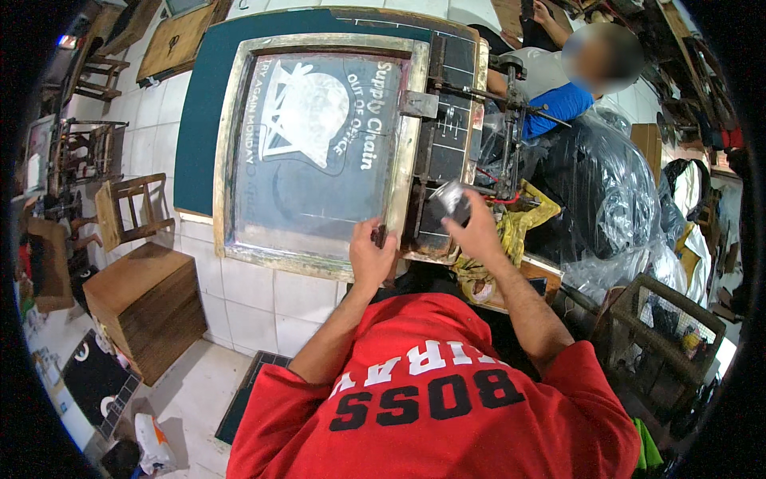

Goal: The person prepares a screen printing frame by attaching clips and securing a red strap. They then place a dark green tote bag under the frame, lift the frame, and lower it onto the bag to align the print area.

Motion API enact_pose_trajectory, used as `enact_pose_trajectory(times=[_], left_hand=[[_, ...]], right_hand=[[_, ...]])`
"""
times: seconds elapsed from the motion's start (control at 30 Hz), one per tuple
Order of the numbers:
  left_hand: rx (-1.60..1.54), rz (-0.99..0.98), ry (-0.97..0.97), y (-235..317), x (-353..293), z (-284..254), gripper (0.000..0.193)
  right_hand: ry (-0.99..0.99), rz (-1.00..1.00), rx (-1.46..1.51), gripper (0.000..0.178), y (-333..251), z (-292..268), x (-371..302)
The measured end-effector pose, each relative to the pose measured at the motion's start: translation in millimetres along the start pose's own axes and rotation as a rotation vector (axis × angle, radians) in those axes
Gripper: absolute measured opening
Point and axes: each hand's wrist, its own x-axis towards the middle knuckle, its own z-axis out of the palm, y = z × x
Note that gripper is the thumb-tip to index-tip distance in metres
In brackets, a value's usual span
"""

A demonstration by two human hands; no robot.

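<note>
The bare left forearm (333, 326) angles up and inward to the left hand (373, 254), its fingers curled in toward the thumb. The right forearm (531, 307) slants inward too, and the right hand (475, 227), slightly higher, grips with thumb and fingers spread apart. The hands are near each other, not touching.

Screen-print wkshp, w/ framed mesh (319, 199) + metal clamp (418, 104)

Pale wood-framed rectangular mesh screen (319, 180) is lying over the dark green bench (194, 152), showing white lettering and artwork. Small silver-and-dark object (447, 197), motion-blurred, is being held just right of it.
</note>
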Motion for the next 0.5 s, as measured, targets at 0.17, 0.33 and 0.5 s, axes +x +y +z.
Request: enact_pose_trajectory(times=[0.17,0.33,0.5], left_hand=[[0.305,0.152,0.096,5.2,3.7,33.2,0.058],[0.325,0.134,0.058,1.7,4.5,42.2,0.057],[0.212,0.162,0.011,-5.8,5.7,25.8,0.053]], right_hand=[[-0.042,-0.044,-0.023,0.068,19.5,-25.1,10.4],[-0.042,-0.155,0.027,0.069,3.1,-5.6,7.2],[-0.182,-0.313,0.142,0.065,-20.4,31.9,10.1]])
